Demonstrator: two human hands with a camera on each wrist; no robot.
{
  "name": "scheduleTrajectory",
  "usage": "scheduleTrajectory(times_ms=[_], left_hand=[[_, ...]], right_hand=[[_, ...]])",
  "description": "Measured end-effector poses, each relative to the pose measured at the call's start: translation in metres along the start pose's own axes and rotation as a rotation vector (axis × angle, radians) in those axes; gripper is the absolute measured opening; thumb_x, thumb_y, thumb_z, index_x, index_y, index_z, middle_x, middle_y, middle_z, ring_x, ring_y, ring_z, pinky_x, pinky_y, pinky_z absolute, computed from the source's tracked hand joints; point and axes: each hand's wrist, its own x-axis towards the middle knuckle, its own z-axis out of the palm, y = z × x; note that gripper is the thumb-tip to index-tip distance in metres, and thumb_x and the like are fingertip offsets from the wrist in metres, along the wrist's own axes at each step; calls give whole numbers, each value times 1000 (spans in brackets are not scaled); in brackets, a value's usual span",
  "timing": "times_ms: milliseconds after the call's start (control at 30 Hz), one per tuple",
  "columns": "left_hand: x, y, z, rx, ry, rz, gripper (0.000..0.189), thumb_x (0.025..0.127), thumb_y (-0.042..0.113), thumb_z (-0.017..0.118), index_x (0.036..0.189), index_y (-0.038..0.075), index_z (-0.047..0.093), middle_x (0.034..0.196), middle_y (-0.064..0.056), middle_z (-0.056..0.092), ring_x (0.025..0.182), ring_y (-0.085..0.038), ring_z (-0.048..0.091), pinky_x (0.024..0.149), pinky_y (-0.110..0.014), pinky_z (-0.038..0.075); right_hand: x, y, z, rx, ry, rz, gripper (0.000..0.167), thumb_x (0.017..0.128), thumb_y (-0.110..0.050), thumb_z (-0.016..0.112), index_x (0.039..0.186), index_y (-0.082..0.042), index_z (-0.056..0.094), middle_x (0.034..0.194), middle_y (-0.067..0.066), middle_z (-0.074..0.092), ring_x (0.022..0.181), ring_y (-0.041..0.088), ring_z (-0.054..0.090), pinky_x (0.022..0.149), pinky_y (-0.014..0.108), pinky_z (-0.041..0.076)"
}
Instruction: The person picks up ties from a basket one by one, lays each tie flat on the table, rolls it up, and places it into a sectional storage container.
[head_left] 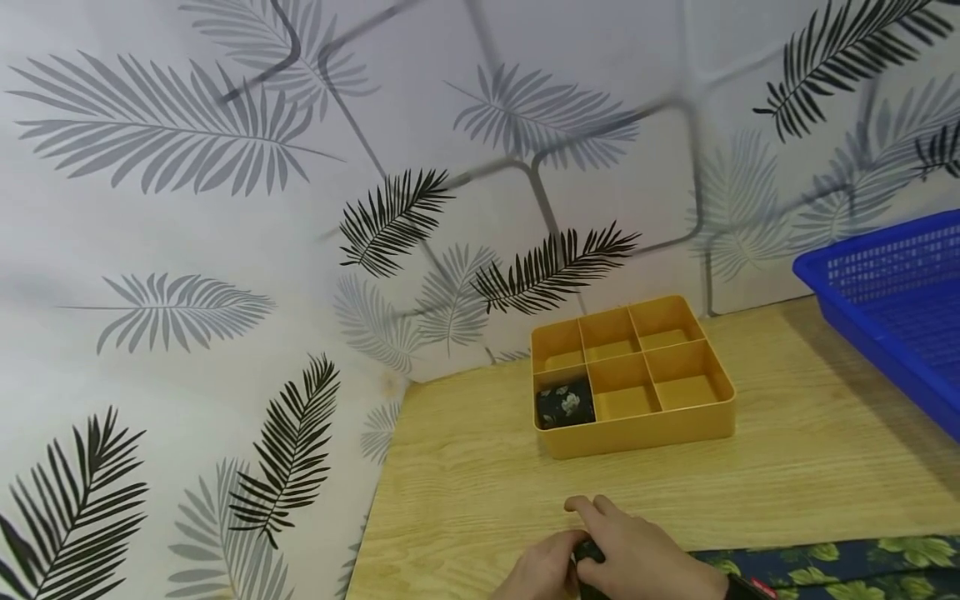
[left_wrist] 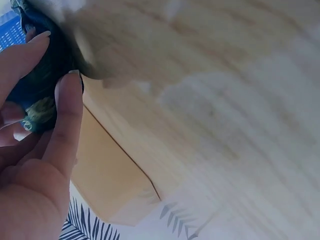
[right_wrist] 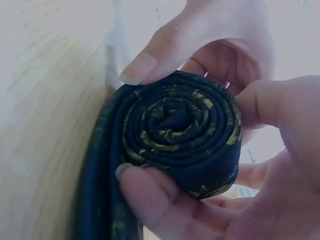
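A dark blue necktie with green and yellow leaves is partly wound into a tight coil [right_wrist: 200,155], its spiral end plain in the right wrist view. My left hand [head_left: 538,568] and right hand [head_left: 641,554] hold this coil between them at the table's near side, fingers and thumbs bent round it. The unrolled length of the necktie [head_left: 825,562] stretches away to the right along the table. Seen from the left wrist, my left thumb and fingers pinch the dark floral cloth [left_wrist: 42,75]. In the head view the hands hide most of the coil.
A yellow six-compartment box [head_left: 637,429] stands beyond the hands, near the wall. Its front-left compartment holds a dark floral roll [head_left: 566,403]. A blue plastic basket [head_left: 862,333] is at the right. Leaf-patterned sheeting [head_left: 300,233] covers the wall behind the wooden table [head_left: 450,467].
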Motion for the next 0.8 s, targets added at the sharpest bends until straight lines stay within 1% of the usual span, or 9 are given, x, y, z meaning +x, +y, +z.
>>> scheduleTrajectory(times_ms=[100, 167, 233, 333, 433, 533, 633, 733, 800], left_hand=[[0, -1, 3, -17, -15, -30, 42, 89, 7, 72, 126, 0, 57, 109, -6, 68, 91, 1, 61, 75, -7, 46], [-1, -1, 5, -17, -14, -39, 43, 90, 11, 73, 128, 1, 56, 113, -7, 68, 97, -3, 64, 78, -10, 48], [-1, -2, 5, -16, 7, -13, 45, 90, 13, 73, 128, 0, 54, 113, -8, 68, 99, -6, 66, 79, -10, 49], [-2, -4, 6, 16, 62, 62, 44, 88, 10, 74, 126, -1, 54, 110, -9, 69, 96, -8, 67, 77, -8, 48], [-2, -4, 6, 40, 87, 84, 42, 87, 9, 75, 124, 0, 56, 107, -8, 70, 94, -8, 68, 77, -8, 48], [0, 0, 3, 65, 61, 35, 43, 86, 13, 77, 123, 2, 57, 106, -6, 71, 94, -8, 68, 78, -9, 49], [3, 6, 0, 85, -15, -69, 43, 86, 19, 78, 121, 5, 58, 104, -4, 71, 92, -6, 67, 77, -11, 50], [5, 11, -3, 62, -80, -153, 42, 86, 22, 78, 119, 6, 57, 102, -2, 69, 90, -4, 65, 75, -12, 49], [6, 13, -4, 44, -92, -178, 41, 87, 23, 78, 118, 6, 57, 100, -2, 68, 88, -2, 63, 73, -11, 48]], right_hand=[[1, 2, 0, 21, -3, 2, 57, 90, -25, 66, 141, -9, 47, 118, 7, 57, 80, 19, 54, 68, 36, 44], [1, 3, 0, 37, -8, -10, 56, 91, -24, 65, 141, -9, 46, 123, 9, 57, 89, 21, 58, 72, 39, 47], [1, 6, 1, 81, -19, -23, 54, 93, -23, 63, 142, -8, 46, 129, 12, 56, 97, 25, 59, 75, 41, 48], [-1, 9, 1, 143, -46, -30, 50, 97, -23, 59, 142, -6, 45, 132, 16, 54, 102, 26, 58, 77, 41, 47], [-3, 9, 0, 159, -65, -26, 48, 99, -24, 56, 141, -3, 46, 125, 14, 55, 90, 23, 56, 71, 37, 45], [-4, 3, 1, 48, -15, -10, 50, 95, -29, 59, 138, -5, 49, 111, 10, 55, 71, 20, 52, 59, 32, 41], [-4, -5, 4, -92, 65, 2, 57, 89, -36, 68, 136, -8, 52, 104, 9, 53, 56, 19, 45, 50, 31, 34], [-4, -12, 9, -205, 128, -10, 67, 83, -43, 74, 136, -8, 53, 103, 11, 55, 52, 17, 43, 47, 31, 35], [-3, -14, 12, -252, 150, -16, 72, 81, -47, 76, 136, -7, 54, 105, 13, 56, 52, 16, 43, 46, 31, 36]])
